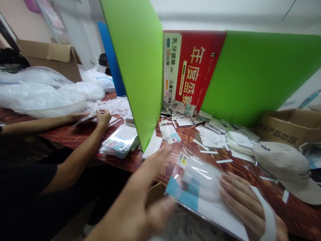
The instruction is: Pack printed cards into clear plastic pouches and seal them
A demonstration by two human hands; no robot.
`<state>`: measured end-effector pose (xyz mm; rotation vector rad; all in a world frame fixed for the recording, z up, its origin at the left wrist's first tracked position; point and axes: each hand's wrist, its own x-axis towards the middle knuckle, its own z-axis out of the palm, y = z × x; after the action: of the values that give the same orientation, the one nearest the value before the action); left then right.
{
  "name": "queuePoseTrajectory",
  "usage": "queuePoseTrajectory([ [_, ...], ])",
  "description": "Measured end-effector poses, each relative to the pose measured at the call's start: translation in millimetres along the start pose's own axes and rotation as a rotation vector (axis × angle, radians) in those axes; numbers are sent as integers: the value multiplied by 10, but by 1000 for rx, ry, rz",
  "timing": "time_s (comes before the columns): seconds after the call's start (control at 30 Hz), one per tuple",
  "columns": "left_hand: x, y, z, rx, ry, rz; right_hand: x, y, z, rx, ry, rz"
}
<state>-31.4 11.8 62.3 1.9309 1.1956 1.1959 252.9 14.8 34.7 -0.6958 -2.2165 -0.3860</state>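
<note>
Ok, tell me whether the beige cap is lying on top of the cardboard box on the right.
No, the cap lies on the wooden table, in front of the box.

Green partition (pixel 140 63); white wall (pixel 200 16)

We see a beige cap (pixel 283 162) toward the right end of the tabletop (pixel 301 217), just in front of a cardboard box (pixel 278 132). A green divider (pixel 140 67) stands upright across it; a green panel (pixel 255 73) and a red-and-white poster (pixel 193 63) line the back edge.
</note>
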Motion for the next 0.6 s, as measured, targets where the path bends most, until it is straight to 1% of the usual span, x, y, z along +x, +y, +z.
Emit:
queuePoseTrajectory([
  [0.03,36,-13,-102,-78,-21,-73,-42,-3,-14,70,11,23],
  [0.07,77,-13,-170,-368,-75,-278,-76,-10,-26,137,15,40],
  [0.1,120,2,-198,-579,-130,-456,-101,-19,-38,186,3,42],
  [0.13,158,30,-189,-731,-190,-585,-113,-24,-50,212,-31,21],
  [0.17,190,66,-152,-832,-248,-683,-115,-24,-62,224,-87,-28],
  [0.2,212,105,-99,-860,-302,-746,-109,-19,-73,227,-153,-96],
  [0.27,230,163,15,-795,-363,-802,-85,7,-82,216,-267,-240],
  [0.33,221,172,93,-711,-371,-838,-63,37,-67,199,-310,-343],
  [0.4,200,134,127,-698,-353,-857,-45,54,-37,182,-299,-383],
  [0.47,176,75,136,-734,-329,-871,-6,52,-15,180,-298,-402],
  [0.6,134,-17,133,-813,-240,-914,207,22,-45,262,-384,-414],
])
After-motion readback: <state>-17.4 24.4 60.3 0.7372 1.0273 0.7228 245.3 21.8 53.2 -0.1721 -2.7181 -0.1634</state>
